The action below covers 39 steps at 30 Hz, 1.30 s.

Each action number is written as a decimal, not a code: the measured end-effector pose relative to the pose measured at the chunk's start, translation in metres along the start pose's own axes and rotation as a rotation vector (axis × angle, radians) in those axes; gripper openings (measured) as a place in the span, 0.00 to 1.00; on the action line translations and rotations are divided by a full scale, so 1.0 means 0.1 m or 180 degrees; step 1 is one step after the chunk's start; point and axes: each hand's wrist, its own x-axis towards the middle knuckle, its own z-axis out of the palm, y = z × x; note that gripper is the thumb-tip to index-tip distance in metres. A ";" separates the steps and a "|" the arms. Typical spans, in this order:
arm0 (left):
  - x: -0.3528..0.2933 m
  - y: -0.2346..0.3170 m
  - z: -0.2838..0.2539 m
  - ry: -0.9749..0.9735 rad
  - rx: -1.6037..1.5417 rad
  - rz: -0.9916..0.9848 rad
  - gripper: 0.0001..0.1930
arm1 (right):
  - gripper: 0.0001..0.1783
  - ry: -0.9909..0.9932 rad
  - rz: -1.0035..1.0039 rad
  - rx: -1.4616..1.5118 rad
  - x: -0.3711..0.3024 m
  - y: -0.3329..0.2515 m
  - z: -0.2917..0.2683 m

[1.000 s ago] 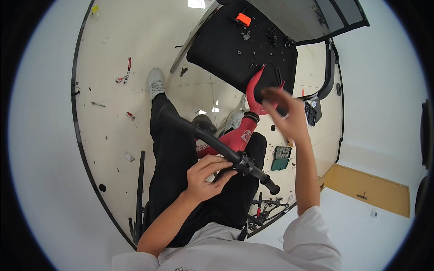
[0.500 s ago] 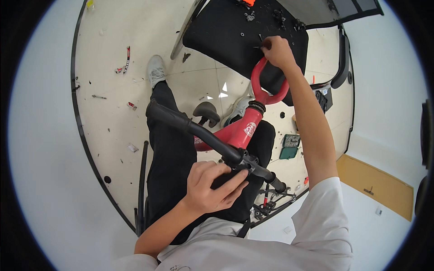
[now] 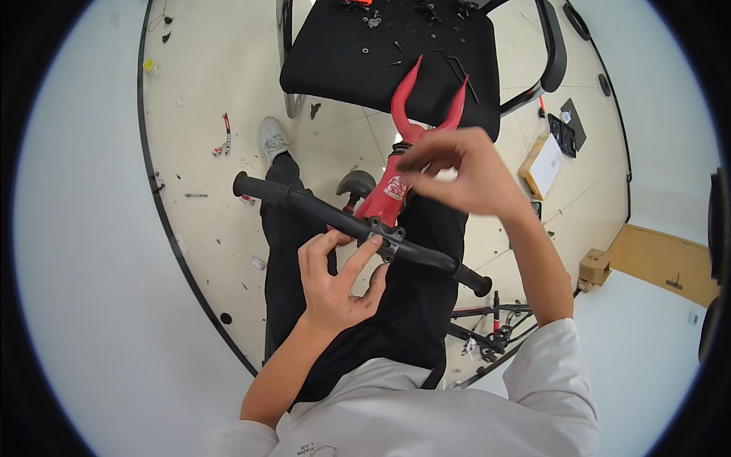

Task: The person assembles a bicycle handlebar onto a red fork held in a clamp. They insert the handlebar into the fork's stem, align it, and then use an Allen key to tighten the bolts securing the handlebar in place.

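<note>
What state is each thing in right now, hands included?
Handlebar: seated at the clamp, crosswise.
Clamp: tightness can't be told.
Left hand: index fingertip at the clamp; grip unclear.
Right hand: raised, fingers curled, blurred; can't tell if it holds anything.
Fork: no wheel fitted, prongs pointing away from the person.
Chair: strewn with small parts.
Door: appears shut.

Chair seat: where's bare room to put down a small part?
Black seat: near-left area, bordered by its left edge, near edge, the red fork and a loose nut. Crowded: far side, with scattered hardware, and around the fork's right tip, where an L-shaped rod lies.
</note>
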 end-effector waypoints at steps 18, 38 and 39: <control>-0.01 -0.01 0.05 0.0210 -0.0387 -0.0064 0.24 | 0.11 -0.0605 -0.0524 -0.1469 -0.13 -0.44 0.34; -0.21 -0.25 0.02 0.0413 -0.1182 -0.0462 0.17 | 0.11 -0.0196 -0.0712 -0.2093 -0.28 -0.46 0.55; -0.20 -0.24 0.02 0.0405 -0.1215 -0.0478 0.16 | 0.10 -0.0234 -0.0755 -0.2143 -0.28 -0.45 0.55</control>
